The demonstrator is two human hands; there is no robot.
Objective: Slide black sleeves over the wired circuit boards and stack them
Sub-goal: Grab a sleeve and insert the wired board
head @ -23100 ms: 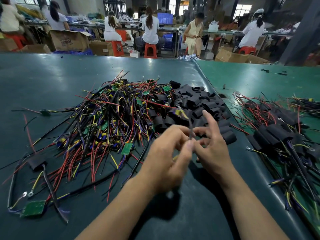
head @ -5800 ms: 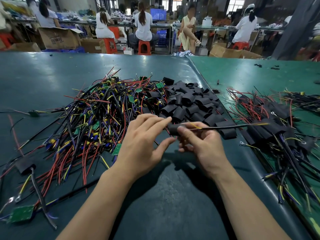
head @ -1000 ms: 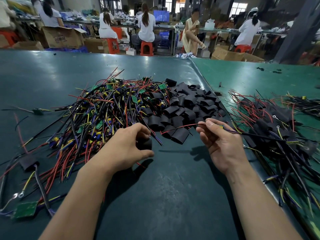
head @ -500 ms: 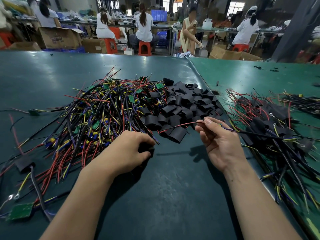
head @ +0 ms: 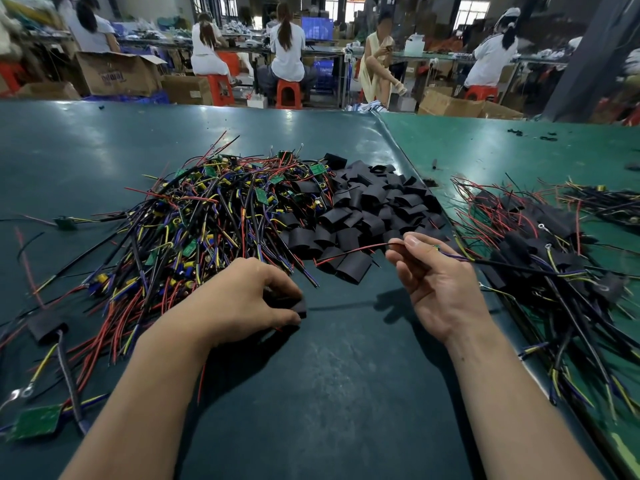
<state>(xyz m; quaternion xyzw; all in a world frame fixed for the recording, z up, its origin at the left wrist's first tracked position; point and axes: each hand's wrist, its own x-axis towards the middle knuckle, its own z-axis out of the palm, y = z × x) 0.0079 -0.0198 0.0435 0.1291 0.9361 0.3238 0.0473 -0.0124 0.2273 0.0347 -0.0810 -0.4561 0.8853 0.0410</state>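
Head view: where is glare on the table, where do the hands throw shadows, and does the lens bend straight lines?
In the head view, pale glare patches lie on the dark green table at its far left; the left hand and right hand throw soft shadows on the mat near and under them; the table's far edge bows, so there is wide-angle distortion; the wires at the right edge look smeared.

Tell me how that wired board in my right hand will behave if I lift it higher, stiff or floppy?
Probably floppy: the wired board pinched by your right hand trails thin wires that sag and curve on both sides. It likely weighs little, since a fingertip pinch carries it. Its long leads may snag the finished pile they lie across.
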